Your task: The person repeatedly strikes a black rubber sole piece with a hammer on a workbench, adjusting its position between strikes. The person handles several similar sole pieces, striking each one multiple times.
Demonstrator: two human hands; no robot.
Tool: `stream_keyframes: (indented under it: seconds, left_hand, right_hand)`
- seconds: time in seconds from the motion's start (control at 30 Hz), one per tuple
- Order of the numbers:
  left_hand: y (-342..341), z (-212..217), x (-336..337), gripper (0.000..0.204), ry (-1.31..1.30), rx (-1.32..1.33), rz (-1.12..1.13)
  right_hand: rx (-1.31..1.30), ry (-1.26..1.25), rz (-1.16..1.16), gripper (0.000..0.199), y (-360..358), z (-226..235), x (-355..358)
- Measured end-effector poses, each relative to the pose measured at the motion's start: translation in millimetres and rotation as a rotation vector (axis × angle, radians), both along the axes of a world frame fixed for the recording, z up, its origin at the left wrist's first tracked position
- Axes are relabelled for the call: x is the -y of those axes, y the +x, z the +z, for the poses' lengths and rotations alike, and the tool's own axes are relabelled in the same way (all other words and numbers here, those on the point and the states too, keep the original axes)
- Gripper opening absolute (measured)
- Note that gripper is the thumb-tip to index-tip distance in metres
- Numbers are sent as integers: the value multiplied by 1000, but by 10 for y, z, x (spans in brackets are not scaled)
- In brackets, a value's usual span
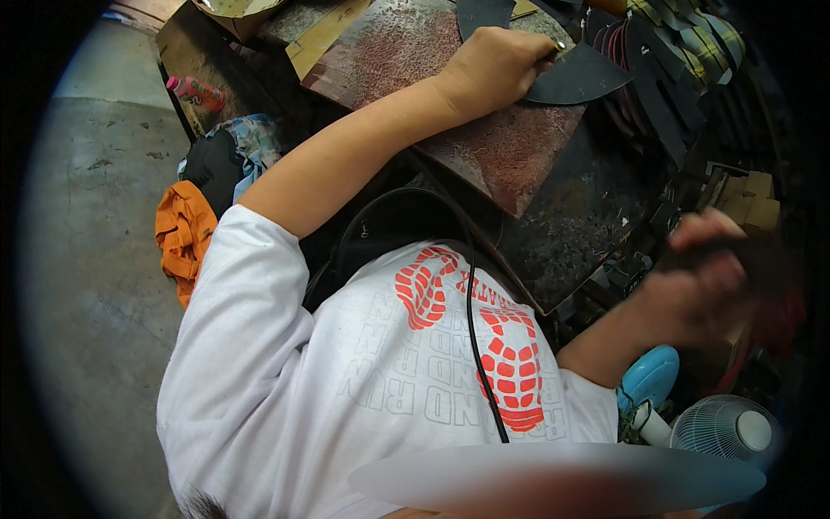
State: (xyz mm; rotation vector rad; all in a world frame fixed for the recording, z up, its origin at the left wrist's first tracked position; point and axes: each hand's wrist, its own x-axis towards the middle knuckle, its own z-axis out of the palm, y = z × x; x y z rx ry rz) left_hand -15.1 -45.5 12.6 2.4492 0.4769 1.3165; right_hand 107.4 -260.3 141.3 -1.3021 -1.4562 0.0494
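My left hand (493,73) is closed in a pinch over a worn reddish-brown board (510,160). From its fingers shows the shiny round end of a small metal tool (560,46); the rest of that tool is hidden by the hand. Beneath and beside the fingers lies a dark flat cut piece (584,80) with a curved edge. Another dark cut piece (484,16) sits just beyond the hand. My right hand (705,272) is raised at the right, smeared by motion. Its fingers curl around something dark that I cannot make out.
Stacked dark curved pieces (653,78) stand at the far right, beside yellowish ones (713,48). A pink-capped bottle (197,92), orange cloth (184,229) and other fabric lie to the left. A fan (722,428) and blue round object (650,378) are at lower right. A black cable (471,320) crosses my shirt.
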Motion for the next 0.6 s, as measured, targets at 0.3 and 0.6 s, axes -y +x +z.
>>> stream_keyframes:
  seconds: [0.3,0.6]
  left_hand:
    - [38,-149,-156,15,-244,60,86]
    - [66,-240,-203,17,-780,236,-160]
  right_hand:
    - [239,-511,-400,52,166,-1121,29]
    - [250,-509,-479,50,113,-1194,55]
